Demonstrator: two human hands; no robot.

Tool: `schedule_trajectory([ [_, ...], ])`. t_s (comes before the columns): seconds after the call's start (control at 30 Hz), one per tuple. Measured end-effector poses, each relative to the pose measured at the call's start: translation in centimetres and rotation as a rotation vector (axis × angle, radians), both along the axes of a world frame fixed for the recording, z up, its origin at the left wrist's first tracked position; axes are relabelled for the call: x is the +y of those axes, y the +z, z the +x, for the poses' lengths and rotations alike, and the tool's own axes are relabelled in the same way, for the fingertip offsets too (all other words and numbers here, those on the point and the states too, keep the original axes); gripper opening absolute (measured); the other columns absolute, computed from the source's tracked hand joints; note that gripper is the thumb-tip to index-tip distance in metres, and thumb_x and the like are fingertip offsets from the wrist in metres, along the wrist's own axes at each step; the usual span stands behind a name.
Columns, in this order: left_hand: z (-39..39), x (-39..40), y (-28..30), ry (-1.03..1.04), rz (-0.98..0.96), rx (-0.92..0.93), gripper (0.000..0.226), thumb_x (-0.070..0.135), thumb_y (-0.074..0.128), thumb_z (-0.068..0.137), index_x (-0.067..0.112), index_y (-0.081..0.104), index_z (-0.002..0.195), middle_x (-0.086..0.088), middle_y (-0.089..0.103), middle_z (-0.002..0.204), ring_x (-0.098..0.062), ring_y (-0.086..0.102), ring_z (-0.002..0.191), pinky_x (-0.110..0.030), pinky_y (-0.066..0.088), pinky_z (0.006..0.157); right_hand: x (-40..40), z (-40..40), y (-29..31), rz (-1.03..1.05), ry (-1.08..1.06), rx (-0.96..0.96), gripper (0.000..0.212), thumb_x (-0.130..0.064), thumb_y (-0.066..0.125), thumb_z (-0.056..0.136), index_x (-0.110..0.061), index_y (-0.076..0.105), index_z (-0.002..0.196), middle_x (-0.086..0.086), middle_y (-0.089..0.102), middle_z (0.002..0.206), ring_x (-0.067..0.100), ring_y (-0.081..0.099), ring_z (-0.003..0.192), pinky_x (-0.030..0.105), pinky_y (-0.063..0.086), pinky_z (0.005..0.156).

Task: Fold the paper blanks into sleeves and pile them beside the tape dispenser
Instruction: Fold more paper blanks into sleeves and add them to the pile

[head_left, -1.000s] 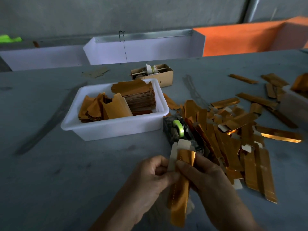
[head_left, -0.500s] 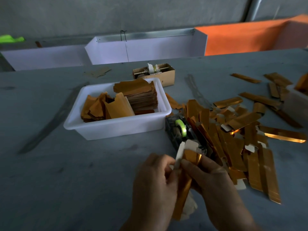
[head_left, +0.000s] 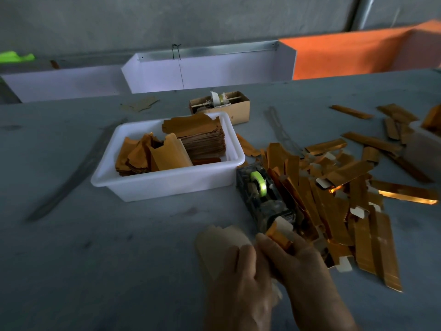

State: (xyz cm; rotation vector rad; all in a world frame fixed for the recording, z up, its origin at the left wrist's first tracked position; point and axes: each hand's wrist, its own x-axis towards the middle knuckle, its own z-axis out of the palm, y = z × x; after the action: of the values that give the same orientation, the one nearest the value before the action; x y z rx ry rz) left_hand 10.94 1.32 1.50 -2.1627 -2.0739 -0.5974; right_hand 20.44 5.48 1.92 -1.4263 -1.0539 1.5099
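Both grips pinch one gold foil-faced paper blank (head_left: 278,236): my right hand (head_left: 303,261) on its top end, my left hand (head_left: 241,271) on the pale flap at 9 o'clock. It has dropped from upright toward the bench (head_left: 119,247), touching the dark tape dispenser (head_left: 262,197), so folding nears done. Finished gold sleeves (head_left: 338,206) pile at 2 o'clock.

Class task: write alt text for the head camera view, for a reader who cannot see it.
Two hands, left hand and right hand, pinch a gold foil paper blank near a dark tape dispenser. Finished gold sleeves are piled right of it; a white plastic tub holds brown blanks.
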Motion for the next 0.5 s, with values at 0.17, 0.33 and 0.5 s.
schedule_trajectory([
  [0.17,-2.5,0.6,0.5,0.064,-0.186,-0.717,0.022,0.017,0.076,0.077,0.036,0.065,0.081,0.014,0.065,0.08,0.005,0.06,0.078,-0.014,0.044,0.066,0.2,0.5,0.5,-0.021,0.005,0.109,0.021,-0.022,0.063,0.083,-0.001,0.066,0.08,0.019,0.066,0.075,0.026,0.066,0.074,0.032,0.057,0.068],
  [0.33,-3.7,1.4,0.9,0.079,-0.549,-1.115,0.01,0.032,0.074,0.075,0.027,0.068,0.07,0.004,0.069,0.064,-0.012,0.066,0.062,-0.027,0.052,0.062,0.2,1.3,1.0,0.078,0.077,0.046,0.042,-0.034,0.044,0.093,0.002,0.066,0.093,0.015,0.068,0.08,0.025,0.064,0.071,0.042,0.053,0.067],
  [0.5,-3.4,2.3,1.5,0.2,-0.406,-1.472,0.014,-0.004,0.063,0.084,0.004,0.066,0.073,-0.005,0.06,0.052,-0.012,0.053,0.042,-0.019,0.041,0.039,2.8,2.9,2.1,0.327,-0.011,-0.353,0.019,-0.041,0.048,0.088,-0.029,0.063,0.084,-0.002,0.065,0.074,0.011,0.062,0.067,0.025,0.049,0.054],
])
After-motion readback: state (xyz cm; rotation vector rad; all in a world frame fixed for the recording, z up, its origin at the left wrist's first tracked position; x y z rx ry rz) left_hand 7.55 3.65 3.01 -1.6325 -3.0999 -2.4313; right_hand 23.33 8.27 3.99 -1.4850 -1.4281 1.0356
